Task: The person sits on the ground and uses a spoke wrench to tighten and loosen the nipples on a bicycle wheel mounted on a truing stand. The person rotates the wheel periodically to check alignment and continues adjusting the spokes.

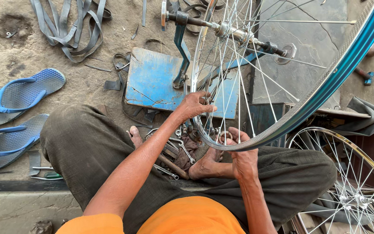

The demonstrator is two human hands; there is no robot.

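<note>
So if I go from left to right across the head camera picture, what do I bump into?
Blue flip-flops → blue stand base → left hand → right hand → blue-rimmed bicycle wheel → second, silver wheel.

Both hands (194,105) (242,157) raised, fingers curled

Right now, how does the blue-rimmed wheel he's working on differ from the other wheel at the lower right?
The blue-rimmed wheel is mounted by its axle on a blue stand; the silver wheel sits low beside the person's knee. The blue-rimmed wheel is gripped by the left hand and right hand; the silver wheel is untouched. Rim colours differ: blue against plain silver. Both are spoked and tyreless.
</note>
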